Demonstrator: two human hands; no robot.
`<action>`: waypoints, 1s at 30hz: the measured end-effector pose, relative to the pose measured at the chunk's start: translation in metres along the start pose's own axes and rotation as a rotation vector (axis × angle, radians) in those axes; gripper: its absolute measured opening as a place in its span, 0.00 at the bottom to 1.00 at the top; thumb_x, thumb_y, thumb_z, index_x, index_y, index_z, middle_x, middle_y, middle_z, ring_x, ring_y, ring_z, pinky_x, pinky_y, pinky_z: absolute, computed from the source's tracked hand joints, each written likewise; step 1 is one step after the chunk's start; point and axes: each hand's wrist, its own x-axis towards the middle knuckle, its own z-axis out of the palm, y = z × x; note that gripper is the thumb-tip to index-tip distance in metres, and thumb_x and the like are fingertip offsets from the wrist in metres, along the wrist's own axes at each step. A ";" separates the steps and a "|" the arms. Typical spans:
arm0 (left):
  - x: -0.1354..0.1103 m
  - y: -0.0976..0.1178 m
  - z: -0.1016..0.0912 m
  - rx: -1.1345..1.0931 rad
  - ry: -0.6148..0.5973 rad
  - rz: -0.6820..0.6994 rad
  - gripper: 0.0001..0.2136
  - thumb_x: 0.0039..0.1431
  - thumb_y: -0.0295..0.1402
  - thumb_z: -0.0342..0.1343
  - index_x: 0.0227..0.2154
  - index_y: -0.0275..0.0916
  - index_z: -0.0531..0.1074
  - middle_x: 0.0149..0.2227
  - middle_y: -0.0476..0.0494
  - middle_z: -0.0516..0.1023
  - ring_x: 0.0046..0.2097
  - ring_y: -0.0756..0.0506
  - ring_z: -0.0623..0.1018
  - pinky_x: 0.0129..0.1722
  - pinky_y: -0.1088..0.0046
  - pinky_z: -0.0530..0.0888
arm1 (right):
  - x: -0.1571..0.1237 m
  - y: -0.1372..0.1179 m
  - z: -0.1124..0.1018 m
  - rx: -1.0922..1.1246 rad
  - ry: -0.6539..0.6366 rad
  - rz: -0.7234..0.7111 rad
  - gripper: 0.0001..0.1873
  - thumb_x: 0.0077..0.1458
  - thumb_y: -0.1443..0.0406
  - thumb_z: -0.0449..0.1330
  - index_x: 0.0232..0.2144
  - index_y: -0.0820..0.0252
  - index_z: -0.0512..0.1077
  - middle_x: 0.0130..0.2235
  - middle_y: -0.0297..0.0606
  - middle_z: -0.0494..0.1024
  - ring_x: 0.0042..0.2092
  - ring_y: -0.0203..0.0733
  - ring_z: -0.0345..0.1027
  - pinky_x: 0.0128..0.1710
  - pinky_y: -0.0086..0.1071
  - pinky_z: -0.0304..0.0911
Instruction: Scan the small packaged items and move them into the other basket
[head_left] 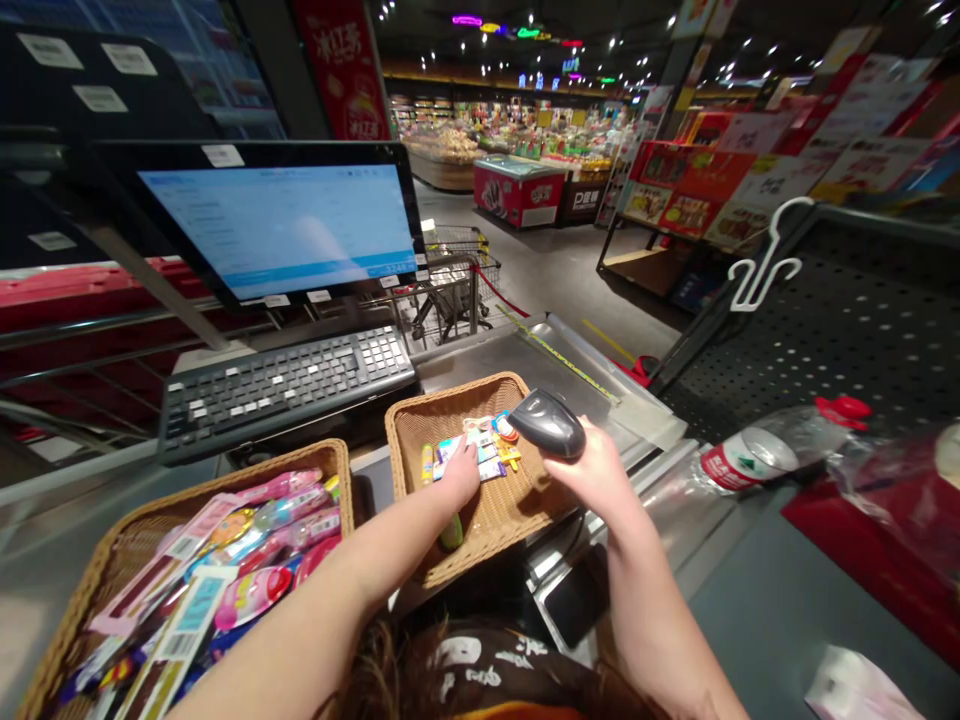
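Note:
My right hand (pixel 596 465) is wrapped round a black handheld barcode scanner (pixel 547 422), its head over the right side of a wicker basket (pixel 517 520). Inside that basket my left hand (pixel 459 472) is closed at a small white-and-purple packet (pixel 491 468); its fingers are partly hidden. Other small colourful packets (pixel 480 432) lie around the fingertips. A green item (pixel 451 533) rests near the basket's front wall, below my left wrist.
A second wicker basket (pixel 343 490) full of toys and packaged goods stands at left. Behind are a keyboard (pixel 292 385) and monitor (pixel 285 225). On the right are a plastic bottle (pixel 750 458), a white hanger (pixel 769 260) on a dark perforated panel, and a metal counter (pixel 487 365).

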 end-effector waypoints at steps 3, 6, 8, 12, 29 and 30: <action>0.001 -0.001 0.000 0.072 -0.073 0.005 0.07 0.46 0.23 0.56 0.25 0.38 0.78 0.47 0.35 0.78 0.59 0.31 0.67 0.67 0.52 0.45 | 0.001 0.003 0.001 0.012 -0.013 0.001 0.06 0.45 0.65 0.62 0.31 0.57 0.74 0.34 0.36 0.80 0.39 0.46 0.73 0.60 0.49 0.53; 0.001 -0.002 -0.008 0.113 -0.105 0.010 0.07 0.47 0.22 0.56 0.26 0.38 0.78 0.45 0.34 0.79 0.58 0.32 0.69 0.67 0.51 0.48 | 0.001 0.004 0.002 0.019 -0.017 0.004 0.06 0.45 0.66 0.61 0.30 0.57 0.74 0.34 0.36 0.80 0.38 0.46 0.73 0.58 0.48 0.55; 0.002 -0.001 -0.016 0.125 -0.102 0.003 0.06 0.49 0.23 0.56 0.26 0.37 0.77 0.42 0.33 0.80 0.56 0.33 0.71 0.66 0.49 0.49 | 0.001 0.003 0.001 0.025 -0.013 0.002 0.05 0.45 0.65 0.61 0.30 0.57 0.74 0.34 0.37 0.80 0.38 0.46 0.72 0.57 0.47 0.57; 0.004 0.001 -0.038 0.112 -0.052 -0.032 0.04 0.53 0.27 0.57 0.27 0.35 0.77 0.38 0.34 0.80 0.50 0.34 0.75 0.65 0.45 0.49 | -0.003 0.000 -0.003 0.022 0.019 -0.005 0.06 0.46 0.66 0.61 0.31 0.57 0.75 0.35 0.37 0.80 0.38 0.46 0.72 0.55 0.47 0.59; -0.086 -0.018 -0.185 -0.170 0.428 -0.118 0.14 0.63 0.37 0.47 0.31 0.42 0.78 0.64 0.45 0.63 0.67 0.34 0.56 0.60 0.37 0.54 | -0.008 -0.027 0.001 -0.002 0.110 -0.047 0.08 0.44 0.63 0.60 0.30 0.57 0.73 0.32 0.37 0.77 0.34 0.46 0.71 0.43 0.43 0.66; -0.093 -0.019 -0.191 -0.190 0.447 -0.121 0.15 0.63 0.37 0.46 0.29 0.42 0.77 0.64 0.46 0.63 0.67 0.34 0.56 0.61 0.37 0.54 | -0.008 -0.029 0.002 -0.008 0.113 -0.058 0.07 0.44 0.62 0.60 0.29 0.57 0.73 0.32 0.38 0.77 0.35 0.46 0.71 0.43 0.43 0.66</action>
